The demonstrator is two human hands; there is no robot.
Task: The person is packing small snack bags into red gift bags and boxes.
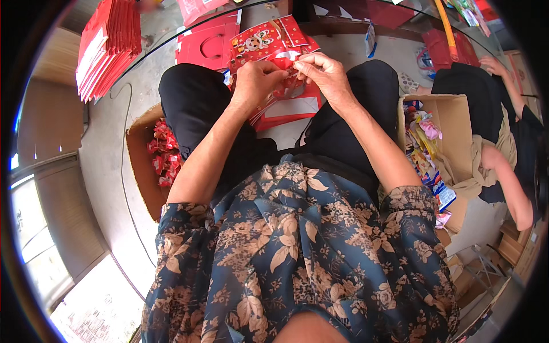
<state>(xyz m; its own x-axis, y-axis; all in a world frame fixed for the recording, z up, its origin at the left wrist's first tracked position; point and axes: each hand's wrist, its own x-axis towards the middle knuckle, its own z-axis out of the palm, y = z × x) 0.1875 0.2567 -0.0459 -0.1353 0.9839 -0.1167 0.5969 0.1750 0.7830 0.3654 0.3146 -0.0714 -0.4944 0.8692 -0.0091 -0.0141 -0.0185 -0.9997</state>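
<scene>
My left hand (256, 80) and my right hand (328, 77) meet above the gap between my knees. Thumbs and fingertips on both sides pinch a small red plastic bag (281, 62) near its gathered top. The bag's lower part hangs between the hands, and my fingers hide some of it. Just beyond lie red printed packages (257, 39) with a cartoon figure and gold dots. Below the hands is a red paper bag (294, 108) with a white panel, partly covered.
On my left, a cardboard box (143, 165) holds several red wrapped bundles (165, 150). Another carton (454, 111) on my right contains colourful snack packets (429, 158). Stacked red paper bags (109, 47) stand upper left by a glass tabletop edge (158, 49). A person's arm (510, 184) appears at right.
</scene>
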